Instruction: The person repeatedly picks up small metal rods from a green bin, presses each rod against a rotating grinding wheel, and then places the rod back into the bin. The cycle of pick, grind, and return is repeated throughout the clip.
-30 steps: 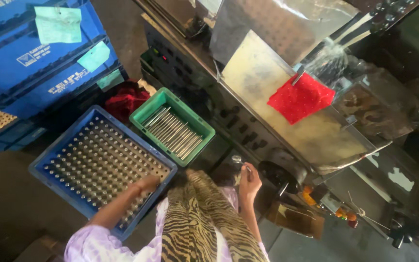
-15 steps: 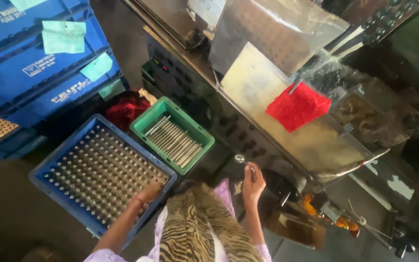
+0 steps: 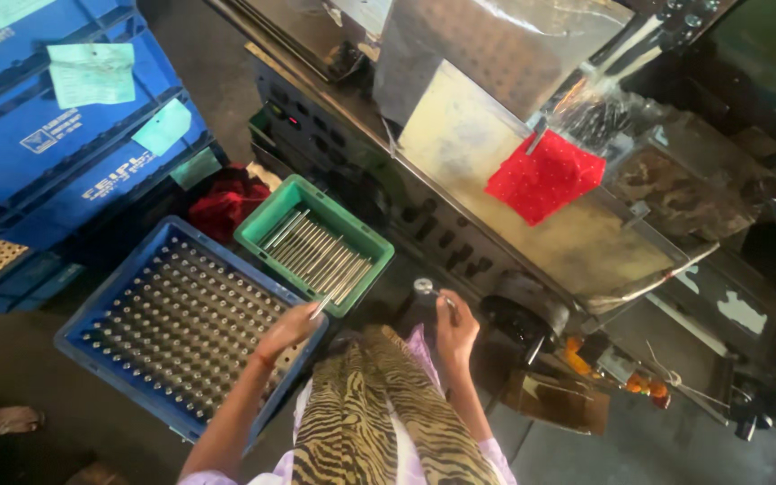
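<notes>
Clearly, the left hand (image 3: 287,328) pinched a thin metal rod (image 3: 321,307) at the shared edge of the green plastic tray of rods (image 3: 313,243) and the blue perforated crate (image 3: 183,325). The right hand (image 3: 454,327), raised toward the grey machine (image 3: 532,216), gripped a small round-headed metal part (image 3: 425,287). Held so lightly, either piece might have slipped and dropped.

Left hand (image 3: 287,329) fingers pinched, right hand (image 3: 455,329) raised, fingers closed

Single head view, steep downward look, close over blue tray (image 3: 92,346), machine (image 3: 532,224)
</notes>
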